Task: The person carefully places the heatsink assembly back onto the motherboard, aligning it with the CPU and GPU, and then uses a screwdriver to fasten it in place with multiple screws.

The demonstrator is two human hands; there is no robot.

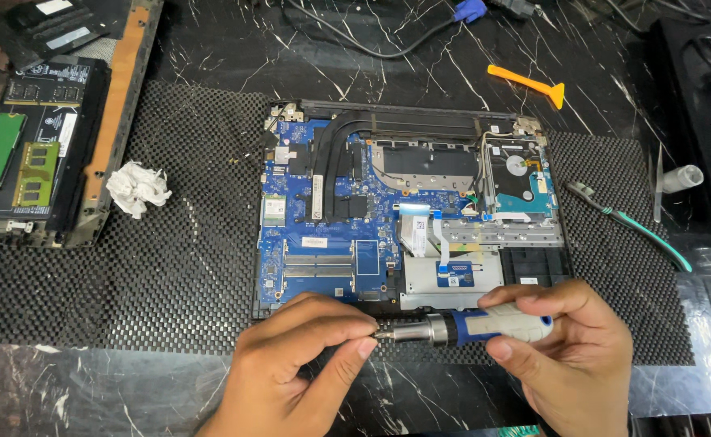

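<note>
Down at the near edge of the black perforated rubber mat [169,267], the right hand [570,356] is wrapped closed around the grey-and-blue handle of a screwdriver [473,326], held level just in front of the opened laptop base with its blue circuit board [331,210]. The left hand [295,368] pinches the tool's metal tip between thumb and forefinger. Bare mat lies open to the left of the laptop, broken only by a crumpled white tissue [138,188]. Past the mat's far edge, on the black marble-patterned tabletop [234,48], lies an orange plastic pry tool [530,83], well apart from the hands. A green-handled tool [631,224] lies at the mat's right edge. At far left, green memory sticks [17,158] rest on a black laptop cover bearing small white rectangular labels.
</note>
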